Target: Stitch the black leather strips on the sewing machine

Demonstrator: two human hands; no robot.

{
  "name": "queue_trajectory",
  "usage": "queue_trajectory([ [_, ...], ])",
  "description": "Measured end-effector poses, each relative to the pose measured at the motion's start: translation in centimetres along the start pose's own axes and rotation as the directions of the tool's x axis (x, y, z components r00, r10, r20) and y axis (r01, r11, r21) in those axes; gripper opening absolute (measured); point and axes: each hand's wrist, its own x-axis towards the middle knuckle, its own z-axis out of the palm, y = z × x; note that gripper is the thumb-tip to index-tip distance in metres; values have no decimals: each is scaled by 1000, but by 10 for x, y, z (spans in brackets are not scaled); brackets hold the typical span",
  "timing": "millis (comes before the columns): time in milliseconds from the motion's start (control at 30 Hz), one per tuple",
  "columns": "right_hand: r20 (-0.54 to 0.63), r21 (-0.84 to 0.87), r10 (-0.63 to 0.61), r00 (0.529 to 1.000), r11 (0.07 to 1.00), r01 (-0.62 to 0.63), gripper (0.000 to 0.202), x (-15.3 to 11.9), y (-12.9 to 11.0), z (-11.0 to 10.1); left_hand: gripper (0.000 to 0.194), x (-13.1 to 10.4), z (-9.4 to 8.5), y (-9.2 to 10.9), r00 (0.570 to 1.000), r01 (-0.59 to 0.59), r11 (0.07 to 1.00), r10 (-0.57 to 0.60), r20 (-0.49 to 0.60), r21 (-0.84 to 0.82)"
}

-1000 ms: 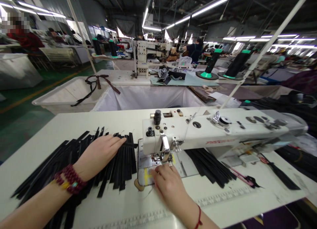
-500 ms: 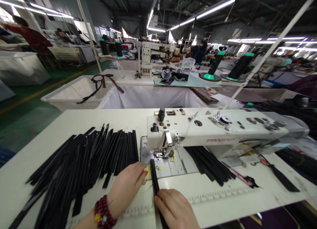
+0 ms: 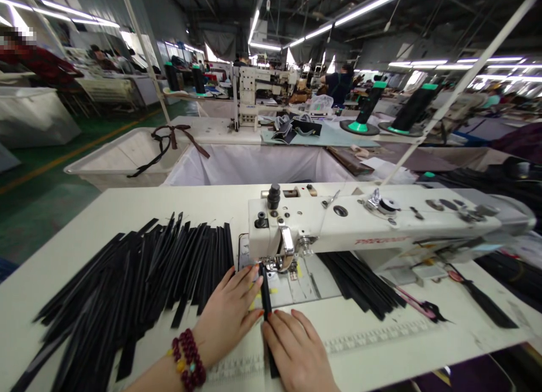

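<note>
One narrow black strip (image 3: pixel 266 293) lies on the white sewing table (image 3: pixel 76 222), its far end under the presser foot (image 3: pixel 277 264) of the white sewing machine (image 3: pixel 359 225). My left hand (image 3: pixel 228 316) lies flat with its fingers pressed against the strip's left side. My right hand (image 3: pixel 296 349) rests flat on the strip's near part, at its right side. Neither hand is closed around it. A fanned pile of several black strips (image 3: pixel 139 284) lies to the left of my left hand.
More black strips (image 3: pixel 359 282) lie behind the needle under the machine arm, with pink-handled snips (image 3: pixel 412 304) beside them. A white cloth-lined bin (image 3: pixel 254 163) stands beyond the table. Other sewing stations and people are farther back. Thread cones (image 3: pixel 368 107) stand at the right.
The strip has slid forward, so its far end now sits under the presser foot. Both hands moved forward with it and spread flat beside it.
</note>
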Motion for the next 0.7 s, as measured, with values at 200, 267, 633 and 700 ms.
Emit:
queue_trajectory([
  [200, 6, -13, 1, 1000, 1000, -1, 41, -3, 0, 4, 44, 2, 1, -2, 1000, -16, 1000, 16, -8, -21],
  [267, -5, -19, 1, 1000, 1000, -1, 41, -3, 0, 4, 43, 3, 1, -3, 999, -32, 999, 32, 5, -21],
  [633, 3, -39, -7, 1000, 999, 7, 35, -8, 2, 9, 43, 6, 1, -6, 999, -51, 999, 51, -5, -5],
  [700, 10, -51, -1, 1000, 999, 2, 31, -12, 1, 8, 44, 7, 1, -5, 999, -48, 999, 48, 11, 10],
])
